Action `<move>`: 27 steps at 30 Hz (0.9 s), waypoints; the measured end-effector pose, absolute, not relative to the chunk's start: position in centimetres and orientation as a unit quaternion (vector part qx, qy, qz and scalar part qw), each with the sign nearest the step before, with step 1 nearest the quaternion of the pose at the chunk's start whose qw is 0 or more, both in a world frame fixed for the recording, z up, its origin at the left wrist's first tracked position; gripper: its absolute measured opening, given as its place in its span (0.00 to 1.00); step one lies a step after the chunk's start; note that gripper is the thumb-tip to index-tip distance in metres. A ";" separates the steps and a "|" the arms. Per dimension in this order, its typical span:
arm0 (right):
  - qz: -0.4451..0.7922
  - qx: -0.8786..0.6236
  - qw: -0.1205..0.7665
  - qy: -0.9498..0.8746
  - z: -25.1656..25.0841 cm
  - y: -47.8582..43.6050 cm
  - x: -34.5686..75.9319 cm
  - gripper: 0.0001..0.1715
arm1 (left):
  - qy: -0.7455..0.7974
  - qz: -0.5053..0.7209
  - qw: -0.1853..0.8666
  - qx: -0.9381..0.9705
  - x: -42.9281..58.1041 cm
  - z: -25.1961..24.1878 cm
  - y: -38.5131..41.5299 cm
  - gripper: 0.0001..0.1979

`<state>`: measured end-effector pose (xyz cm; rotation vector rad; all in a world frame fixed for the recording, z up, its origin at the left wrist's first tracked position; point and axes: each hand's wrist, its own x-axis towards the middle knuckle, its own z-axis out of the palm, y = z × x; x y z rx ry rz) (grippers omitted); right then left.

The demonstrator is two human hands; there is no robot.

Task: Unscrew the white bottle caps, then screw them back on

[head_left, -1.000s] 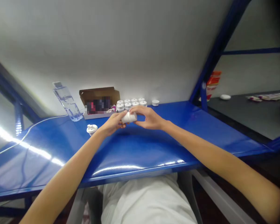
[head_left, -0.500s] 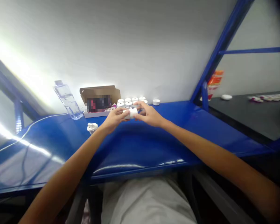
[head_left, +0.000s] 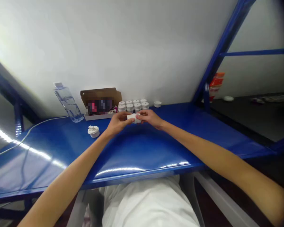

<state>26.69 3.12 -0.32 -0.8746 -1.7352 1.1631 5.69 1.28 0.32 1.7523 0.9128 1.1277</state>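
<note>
Both my hands meet over the blue table [head_left: 142,151] and pinch one small white round part [head_left: 133,117] between them. My left hand [head_left: 117,122] grips its left side with closed fingers. My right hand [head_left: 149,118] grips its right side, fingers curled round it. Just behind the hands stands a cluster of several small white round jars [head_left: 133,105] near the wall.
An open cardboard box [head_left: 100,102] sits left of the jars. A clear water bottle [head_left: 68,102] leans by the wall. A white plug-like piece [head_left: 93,130] lies on the table at left, a lone white cap [head_left: 157,103] at right. A white cable [head_left: 26,137] trails left. A blue frame post [head_left: 217,53] rises at right.
My hands have drifted slightly back towards the jars with the white part still between them; the view shifted a little.
</note>
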 end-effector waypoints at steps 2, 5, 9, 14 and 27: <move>0.453 -0.374 0.433 -0.684 -0.1 3.8 27.1 0.24 | 0.372 0.431 0.372 0.733 5.7 0.2 1.2 0.22; 0.335 -0.432 0.473 -0.691 -0.1 5.5 28.8 0.22 | 0.403 0.372 0.280 0.788 5.4 0.0 1.4 0.21; 0.124 -0.529 0.474 -0.693 -1.2 8.2 32.5 0.13 | 0.419 0.316 0.177 0.833 4.9 -0.5 1.8 0.21; 0.045 -0.576 0.500 -0.645 -3.3 10.4 35.3 0.21 | 0.410 0.265 0.136 0.862 4.6 -0.7 1.9 0.18; 0.052 -0.537 0.402 -0.740 -5.3 11.2 34.6 0.26 | 0.495 0.258 -0.054 0.828 2.2 2.4 2.1 0.14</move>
